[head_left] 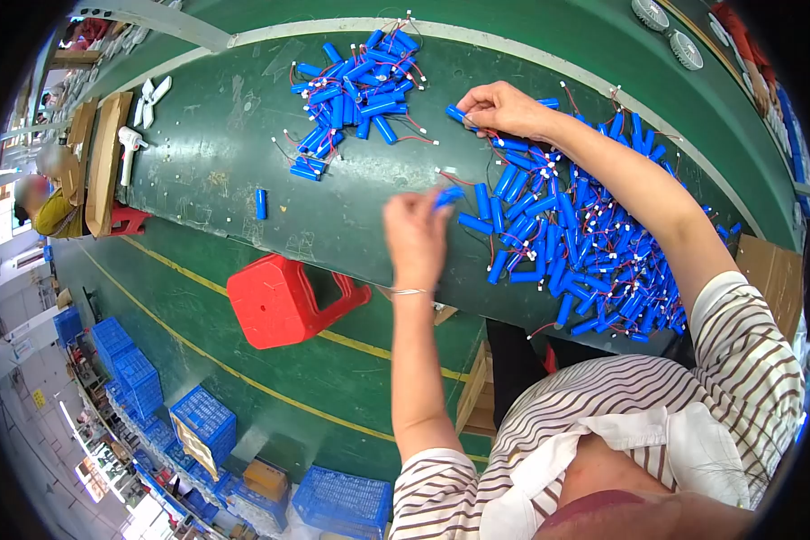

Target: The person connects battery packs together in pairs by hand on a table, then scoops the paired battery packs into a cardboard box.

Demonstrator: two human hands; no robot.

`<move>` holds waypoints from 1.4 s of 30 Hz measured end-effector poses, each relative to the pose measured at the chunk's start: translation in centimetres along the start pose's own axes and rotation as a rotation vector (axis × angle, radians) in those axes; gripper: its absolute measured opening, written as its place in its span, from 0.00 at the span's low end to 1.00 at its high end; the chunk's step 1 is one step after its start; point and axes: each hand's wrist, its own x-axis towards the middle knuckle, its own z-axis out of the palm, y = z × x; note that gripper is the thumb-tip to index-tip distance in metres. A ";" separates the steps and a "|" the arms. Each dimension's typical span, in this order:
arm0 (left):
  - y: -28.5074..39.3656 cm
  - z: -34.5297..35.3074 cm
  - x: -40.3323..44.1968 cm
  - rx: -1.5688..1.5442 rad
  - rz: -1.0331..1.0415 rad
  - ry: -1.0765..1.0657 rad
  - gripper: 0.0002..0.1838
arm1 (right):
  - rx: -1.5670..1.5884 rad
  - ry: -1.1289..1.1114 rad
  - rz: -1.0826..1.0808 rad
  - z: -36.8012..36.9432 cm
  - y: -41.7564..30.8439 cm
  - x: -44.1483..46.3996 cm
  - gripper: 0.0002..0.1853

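My left hand point(414, 236) is closed on a blue battery point(447, 196), slightly blurred, over the middle of the green table. Farther back, my right hand point(504, 110) pinches another blue battery point(456, 114) by its end. That hand is at the upper edge of a large heap of blue batteries point(558, 216) with red and black wires and white plugs. A smaller heap of blue batteries point(360, 85) lies beyond, to the left of my right hand. One lone battery point(261, 204) lies apart at the left, with no wires visible on it.
On the green table point(198, 135), a white handheld tool point(130, 153) and white fan-like blades point(153, 101) lie at the far left by a cardboard tray point(108, 162). A red stool point(270, 301) stands beside the table. Blue crates point(342, 499) line the floor. A person point(54, 207) sits far left.
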 end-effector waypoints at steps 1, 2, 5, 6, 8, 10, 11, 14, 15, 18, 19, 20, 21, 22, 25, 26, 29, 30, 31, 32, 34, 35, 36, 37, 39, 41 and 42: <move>1.0 1.2 -0.4 -0.039 0.052 -0.054 0.23 | 0.011 0.008 0.004 -0.1 0.0 0.1 0.13; 2.7 1.0 -0.3 -0.025 0.103 -0.015 0.26 | 0.022 0.018 0.008 -0.2 -0.1 0.2 0.13; 2.2 0.0 2.3 -0.201 -0.027 0.181 0.18 | 0.000 0.029 0.014 -0.1 -0.3 0.1 0.13; 1.4 0.0 4.0 -0.259 -0.235 0.274 0.15 | -0.018 0.024 0.015 -0.1 -0.3 0.1 0.13; -0.5 0.7 8.1 -0.167 -0.322 0.403 0.17 | -0.011 0.049 -0.016 0.4 -0.2 0.1 0.12; -2.1 1.9 10.1 0.024 -0.239 0.438 0.18 | -0.046 0.071 -0.072 0.3 -0.1 0.2 0.12; -2.9 2.1 10.3 0.024 -0.276 0.406 0.18 | -0.051 0.073 -0.068 0.4 0.0 0.4 0.12; -3.3 1.3 7.4 0.057 -0.297 0.264 0.14 | -0.294 0.175 -0.198 0.7 0.1 0.8 0.11; -3.0 1.3 6.2 0.041 -0.273 0.258 0.14 | -0.291 0.181 -0.196 0.7 -0.1 0.9 0.11; -1.1 2.5 5.2 0.020 -0.058 0.294 0.15 | -0.457 0.192 -0.336 1.8 -0.1 0.7 0.11; -0.9 3.6 5.2 0.028 0.011 0.291 0.16 | -0.512 0.179 -0.421 1.9 0.5 0.8 0.11; -0.4 4.6 4.7 -0.024 0.008 0.323 0.16 | -0.566 0.161 -0.512 1.8 0.9 0.8 0.10; 0.2 4.5 4.0 -0.024 0.019 0.253 0.16 | -0.597 0.094 -0.565 1.2 1.2 0.3 0.10; 1.2 3.6 3.0 -0.032 0.029 0.202 0.14 | -0.680 -0.016 -0.534 0.1 0.5 -0.8 0.10; 1.3 1.4 2.1 -0.087 0.025 0.336 0.11 | -0.863 -0.175 -0.403 -1.1 -2.1 -3.7 0.11; -1.0 0.1 2.4 -0.059 -0.012 0.464 0.11 | -0.862 -0.163 -0.398 -0.9 -2.6 -3.9 0.12; -8.0 -4.1 5.4 0.279 -0.274 0.607 0.12 | -0.860 -0.096 -0.403 1.1 -3.4 -2.2 0.10; -10.3 -4.3 6.5 0.289 -0.243 0.592 0.13 | -0.840 -0.076 -0.448 2.5 -3.9 -1.6 0.10; -11.6 -4.6 7.4 0.299 -0.214 0.572 0.13 | -0.816 -0.059 -0.488 3.8 -4.2 -0.9 0.10; -12.6 -4.9 7.8 0.277 -0.226 0.514 0.15 | -0.930 -0.136 -0.439 4.8 -4.3 -0.2 0.11; -12.4 -5.9 7.6 0.247 -0.277 0.440 0.16 | -0.933 -0.140 -0.404 6.0 -3.7 0.5 0.11; -12.1 -6.2 7.4 0.212 -0.328 0.378 0.16 | -0.947 -0.143 -0.375 6.2 -3.6 0.6 0.12; -11.9 -6.2 6.9 0.226 -0.326 0.387 0.17 | -0.917 -0.152 -0.399 6.0 -3.6 0.5 0.12; -11.6 -6.1 6.2 0.221 -0.327 0.385 0.17 | -0.920 -0.153 -0.395 5.8 -3.6 0.6 0.12; -10.5 -5.6 4.6 0.116 -0.411 0.387 0.17 | -0.830 -0.189 -0.389 5.2 -3.5 0.4 0.12; -8.9 -5.0 2.6 0.072 -0.409 0.416 0.17 | -0.787 -0.198 -0.410 4.7 -3.3 0.7 0.12; -7.9 -4.5 1.8 0.057 -0.408 0.422 0.17 | -0.768 -0.190 -0.397 4.5 -3.2 0.8 0.12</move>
